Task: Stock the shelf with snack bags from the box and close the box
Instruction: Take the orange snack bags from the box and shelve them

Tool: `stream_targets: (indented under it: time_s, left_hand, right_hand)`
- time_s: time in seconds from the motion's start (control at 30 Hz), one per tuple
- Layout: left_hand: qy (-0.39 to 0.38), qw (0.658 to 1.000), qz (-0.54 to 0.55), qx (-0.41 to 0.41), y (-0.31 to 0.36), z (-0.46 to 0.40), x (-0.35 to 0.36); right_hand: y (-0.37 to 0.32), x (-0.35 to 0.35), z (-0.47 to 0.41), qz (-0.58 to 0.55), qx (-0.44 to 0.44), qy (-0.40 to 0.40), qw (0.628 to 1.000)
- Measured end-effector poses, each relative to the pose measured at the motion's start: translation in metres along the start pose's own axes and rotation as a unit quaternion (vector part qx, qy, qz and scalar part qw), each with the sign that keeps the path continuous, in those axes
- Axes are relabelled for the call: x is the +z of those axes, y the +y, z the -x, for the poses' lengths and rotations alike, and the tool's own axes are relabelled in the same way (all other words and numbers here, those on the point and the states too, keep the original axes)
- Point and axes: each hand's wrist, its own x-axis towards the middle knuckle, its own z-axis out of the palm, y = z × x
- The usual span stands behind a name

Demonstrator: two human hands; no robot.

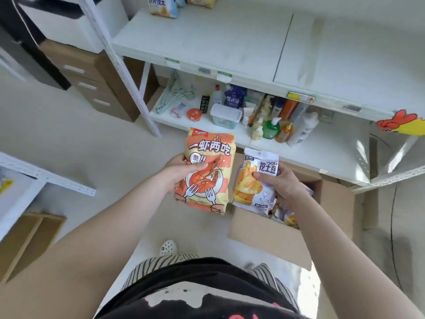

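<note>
— Over the open cardboard box [264, 229] on the floor, what are the hands doing?

— Left hand [181, 172] has its grip closed on an orange shrimp snack bag [208, 171], thumb across the front, bag held upright. Right hand [281, 180] has its grip closed on a white and purple potato-stick bag [255, 180], also upright. The two bags are side by side, just about touching.

— Anything left in the box?

— Yes, more snack bags [287, 215] show inside, under the right wrist. The flaps are open.

— And the shelf?

— White shelf [218, 40] straight ahead. Its upper board is mostly bare, with a few snack bags [164, 5] at the far back. The lower board [322, 153] carries bottles [278, 125], a clear lidded container [225, 116] and some hangers [174, 93].

— Anything else nearby?

— A flattened cardboard piece [30, 238] lies on the floor at left.
</note>
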Motion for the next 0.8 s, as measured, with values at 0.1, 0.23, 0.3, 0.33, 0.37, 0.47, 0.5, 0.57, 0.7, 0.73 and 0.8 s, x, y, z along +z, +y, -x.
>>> stream_targets:
  time_s: [0.1, 0.23, 0.3, 0.33, 0.37, 0.47, 0.5, 0.57, 0.7, 0.73, 0.8]
  left_hand:
    - [0.015, 1.000, 0.004, 0.006, -0.004, -0.003, -0.080]
    - [0.045, 0.998, 0.002, 0.032, -0.009, -0.009, -0.165]
    - [0.051, 0.998, -0.007, 0.048, -0.011, -0.013, -0.195]
    - [0.053, 0.997, -0.010, 0.052, -0.012, -0.016, -0.208]
    - [0.055, 0.997, -0.009, 0.055, -0.011, -0.019, -0.219]
    - [0.060, 0.997, -0.001, 0.053, -0.006, -0.031, -0.241]
    - [0.060, 0.997, 0.003, 0.052, -0.003, -0.037, -0.246]
    - [0.060, 0.997, 0.012, 0.049, 0.004, -0.050, -0.253]
    - [0.050, 0.997, 0.021, 0.059, 0.034, -0.076, -0.259]
    - [0.052, 0.997, 0.021, 0.061, 0.044, -0.083, -0.260]
    - [0.060, 0.996, 0.025, 0.065, 0.067, -0.099, -0.263]
  right_hand:
    - [-0.007, 0.065, -0.017, 0.033, -0.004, -0.005, 0.999]
    - [-0.011, 0.137, -0.040, 0.062, -0.007, -0.009, 0.998]
    - [-0.014, 0.163, -0.048, 0.060, -0.007, -0.012, 0.998]
    - [-0.016, 0.174, -0.052, 0.059, -0.008, -0.015, 0.998]
    - [-0.018, 0.183, -0.055, 0.060, -0.006, -0.017, 0.998]
    - [-0.031, 0.200, -0.068, 0.072, 0.007, -0.015, 0.997]
    - [-0.036, 0.202, -0.073, 0.076, 0.012, -0.011, 0.997]
    - [-0.048, 0.206, -0.085, 0.080, 0.016, -0.002, 0.997]
    - [-0.082, 0.213, -0.119, 0.071, 0.000, -0.027, 0.997]
    - [-0.093, 0.214, -0.130, 0.070, -0.002, -0.039, 0.997]
    - [-0.116, 0.216, -0.152, 0.073, -0.011, -0.064, 0.995]
